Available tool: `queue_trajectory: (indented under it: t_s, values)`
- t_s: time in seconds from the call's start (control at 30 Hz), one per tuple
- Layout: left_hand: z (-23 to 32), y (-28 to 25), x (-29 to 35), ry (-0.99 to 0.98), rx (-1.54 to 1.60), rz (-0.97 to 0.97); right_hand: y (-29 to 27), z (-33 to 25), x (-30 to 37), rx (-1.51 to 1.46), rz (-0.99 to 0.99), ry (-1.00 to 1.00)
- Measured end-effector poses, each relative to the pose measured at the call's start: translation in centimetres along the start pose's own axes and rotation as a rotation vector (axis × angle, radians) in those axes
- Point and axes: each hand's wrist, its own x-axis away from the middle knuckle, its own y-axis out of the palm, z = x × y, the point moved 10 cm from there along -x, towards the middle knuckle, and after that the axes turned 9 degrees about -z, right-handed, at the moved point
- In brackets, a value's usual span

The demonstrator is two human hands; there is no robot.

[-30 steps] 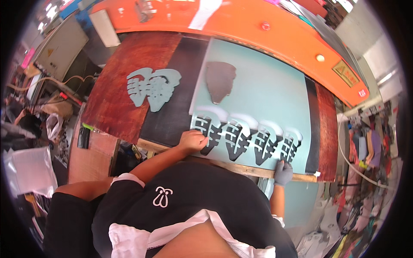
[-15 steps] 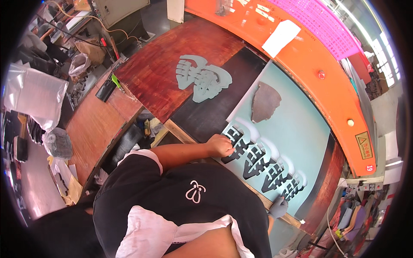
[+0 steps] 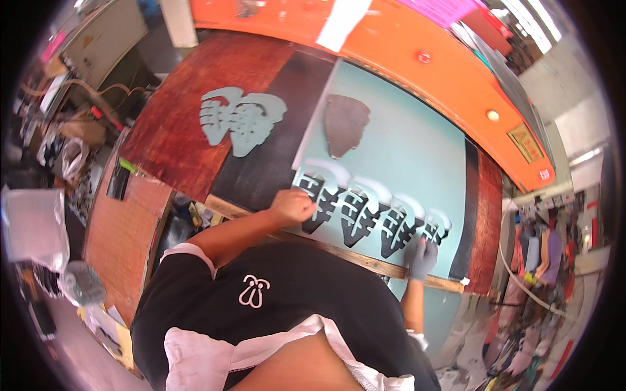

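A pale blue-green sheet [image 3: 417, 150] lies on the cutting table, with a row of slotted, pointed shapes [image 3: 355, 212] along its near side. Black shows through their gaps. My bare left hand [image 3: 293, 207] is closed in a fist at the left end of this row; whatever its fingers hold is hidden. At the right end, over the sheet's near edge, my right hand [image 3: 422, 257] wears a grey glove. Its fingers are drawn together against the last shape, but I cannot make out what they grip. A dark brown-grey scrap [image 3: 345, 124] rests on the sheet beyond the row.
Several cut blue-green pieces [image 3: 244, 120] lie overlapping on the reddish board [image 3: 173, 117] to the left. A wide orange machine beam [image 3: 391, 39] spans the far side. A wooden strip [image 3: 365, 260] edges the table near me. Left stands a brown side table [image 3: 124, 221].
The whole view has turned, so the table appears shifted left. My gloved right hand has come farther over the sheet's edge onto the last shape. My left fist stays by the row's left end.
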Motion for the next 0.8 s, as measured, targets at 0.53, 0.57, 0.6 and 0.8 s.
queue_trajectory:
  t_s: [0.53, 0.57, 0.6, 0.8]
  values:
    - [-8.0, -2.8, -9.5, -0.216, 0.029, 0.193, 24.9, -26.7, -17.1, 0.42, -0.529, 0.087]
    - [-7.7, -2.9, -9.5, -0.21, 0.002, 0.188, 25.0, -26.7, -17.1, 0.4, -0.543, 0.111]
    - [-7.4, -2.9, -9.6, -0.197, -0.014, 0.178, 25.0, -26.5, -17.3, 0.386, -0.537, 0.133]
    - [-6.9, -2.8, -9.6, -0.208, -0.064, 0.137, 23.3, -25.6, -18.7, 0.107, -0.452, 0.035]
